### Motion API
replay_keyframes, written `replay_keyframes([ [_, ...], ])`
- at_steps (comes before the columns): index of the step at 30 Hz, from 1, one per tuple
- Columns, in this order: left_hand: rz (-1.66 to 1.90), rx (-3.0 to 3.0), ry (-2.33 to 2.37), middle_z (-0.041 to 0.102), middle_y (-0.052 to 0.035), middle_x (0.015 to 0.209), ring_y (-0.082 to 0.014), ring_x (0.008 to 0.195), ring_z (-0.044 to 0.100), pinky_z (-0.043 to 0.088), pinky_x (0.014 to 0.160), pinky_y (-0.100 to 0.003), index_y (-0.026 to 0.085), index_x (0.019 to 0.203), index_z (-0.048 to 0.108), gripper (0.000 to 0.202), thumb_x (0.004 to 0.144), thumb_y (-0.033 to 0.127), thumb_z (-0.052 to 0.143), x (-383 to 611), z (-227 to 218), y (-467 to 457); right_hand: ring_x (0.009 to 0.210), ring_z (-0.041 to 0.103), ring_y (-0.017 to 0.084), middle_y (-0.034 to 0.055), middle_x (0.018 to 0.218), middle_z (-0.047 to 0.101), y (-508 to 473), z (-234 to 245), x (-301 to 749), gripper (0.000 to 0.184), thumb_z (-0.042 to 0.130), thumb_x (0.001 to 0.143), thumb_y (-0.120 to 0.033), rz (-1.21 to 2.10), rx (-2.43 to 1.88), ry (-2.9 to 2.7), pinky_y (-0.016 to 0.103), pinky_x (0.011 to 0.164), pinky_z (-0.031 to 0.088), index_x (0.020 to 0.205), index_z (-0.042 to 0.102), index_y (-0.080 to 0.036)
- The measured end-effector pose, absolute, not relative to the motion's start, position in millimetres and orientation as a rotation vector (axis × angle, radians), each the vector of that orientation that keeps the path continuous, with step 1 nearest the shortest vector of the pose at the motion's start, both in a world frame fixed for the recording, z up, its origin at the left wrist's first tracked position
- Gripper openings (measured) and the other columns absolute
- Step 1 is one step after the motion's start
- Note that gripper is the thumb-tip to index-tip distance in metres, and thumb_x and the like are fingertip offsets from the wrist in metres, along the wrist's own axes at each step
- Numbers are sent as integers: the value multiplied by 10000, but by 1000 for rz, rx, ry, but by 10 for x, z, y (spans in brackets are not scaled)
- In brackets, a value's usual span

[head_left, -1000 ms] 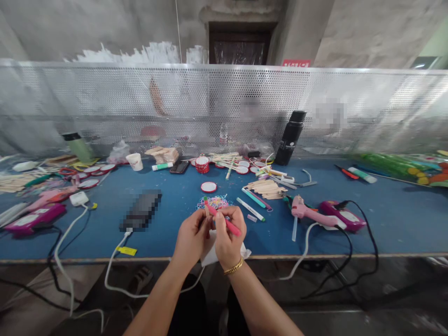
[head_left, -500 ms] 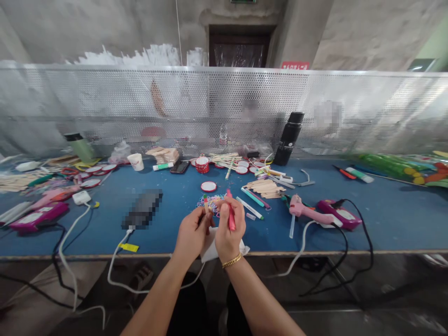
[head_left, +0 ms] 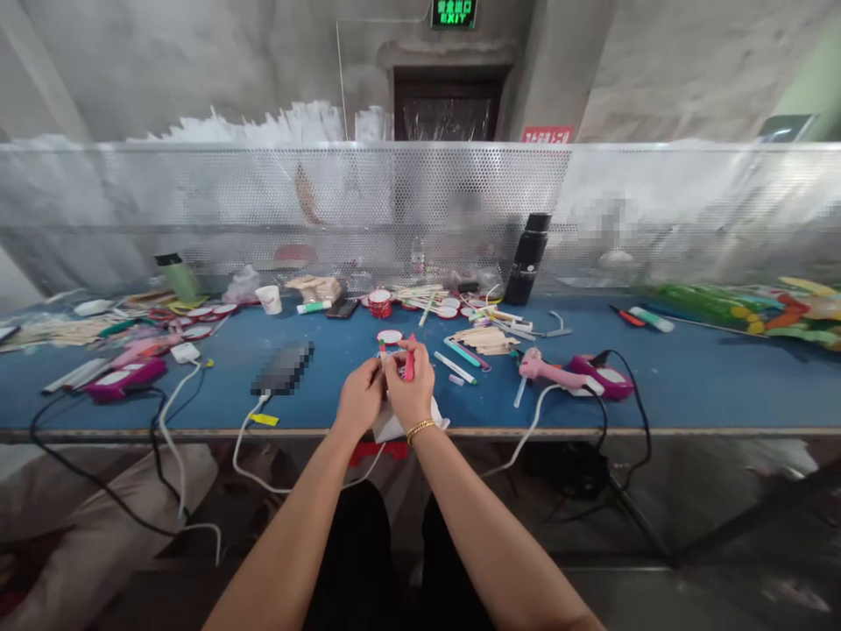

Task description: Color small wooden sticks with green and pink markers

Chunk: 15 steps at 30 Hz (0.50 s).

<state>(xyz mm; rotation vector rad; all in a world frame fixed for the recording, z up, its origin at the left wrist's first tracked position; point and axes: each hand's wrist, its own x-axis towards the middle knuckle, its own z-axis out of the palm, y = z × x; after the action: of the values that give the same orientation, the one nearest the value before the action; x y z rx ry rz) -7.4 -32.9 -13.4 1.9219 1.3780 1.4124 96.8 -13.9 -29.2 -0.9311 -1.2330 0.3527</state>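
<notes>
My left hand (head_left: 360, 401) is closed on a small wooden craft stick (head_left: 383, 348) whose upper end is coloured green and red. Against it, my right hand (head_left: 413, 390) touches the stick with its fingertips and keeps a pink-red marker (head_left: 411, 359) gripped upright. The marker's lower end is hidden by the fingers. Below both hands, a white sheet (head_left: 389, 427) lies at the table's edge. Behind them is a red-rimmed white disc (head_left: 389, 336). The colourful small loops on the table are mostly covered by my hands.
On the blue table (head_left: 703, 386), a pink glue gun (head_left: 552, 372), green-tipped marker (head_left: 455, 368) and craft sticks (head_left: 484, 340) lie to the right. A phone-like dark device (head_left: 282, 368) with a white cable lies left. A black bottle (head_left: 527, 261) stands at the back by the perforated metal screen (head_left: 229, 193).
My right hand has moved left against my left hand, and its fingertips now reach the stick. The marker stands more upright. The camera view has tilted upward.
</notes>
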Motion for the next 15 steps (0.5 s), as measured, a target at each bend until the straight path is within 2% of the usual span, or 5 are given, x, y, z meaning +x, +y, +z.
replay_keyframes([
  [7,1423,1874,1340,674,-23,692,-182,649,569,421,613,-272,191,818,699,259,909,336,505,-90,-115,-297,834,694,221,0,856,715,-136,-269,940,226,624,849,-287,334,-894,-1271,377,870,528,1064,562,-254],
  [15,1386,1979,1421,702,-38,774,-190,721,598,427,680,-284,194,816,651,259,945,338,478,-104,-163,-296,809,691,219,-6,816,718,-155,-252,954,241,604,835,-254,315,-920,-1280,364,859,508,1074,585,-238],
])
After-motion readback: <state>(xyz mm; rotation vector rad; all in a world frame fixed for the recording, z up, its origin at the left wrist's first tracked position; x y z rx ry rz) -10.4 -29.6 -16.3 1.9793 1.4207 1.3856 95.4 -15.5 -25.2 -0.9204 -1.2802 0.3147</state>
